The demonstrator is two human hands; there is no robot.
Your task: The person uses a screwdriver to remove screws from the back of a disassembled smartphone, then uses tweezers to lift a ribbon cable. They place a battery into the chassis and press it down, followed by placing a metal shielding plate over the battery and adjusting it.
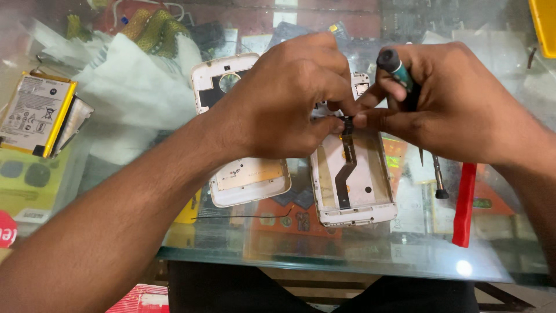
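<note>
An opened white phone frame (353, 191) lies on the glass counter (347, 255), with a black flex cable (346, 168) running up its middle. My left hand (284, 98) and my right hand (457, 101) meet above the frame's upper part, fingertips pinching the top end of the flex cable. My right hand also holds a screwdriver (397, 66) with a green and black handle, tucked between thumb and fingers. A second white phone shell (246, 179) lies just left of the frame, partly under my left hand.
A flat phone battery (35, 113) with a yellow edge lies at the far left. White crumpled paper (136, 87) sits behind it. A red pry tool (464, 203) and a small screwdriver bit (438, 177) lie right of the frame. The counter's front edge runs along the bottom.
</note>
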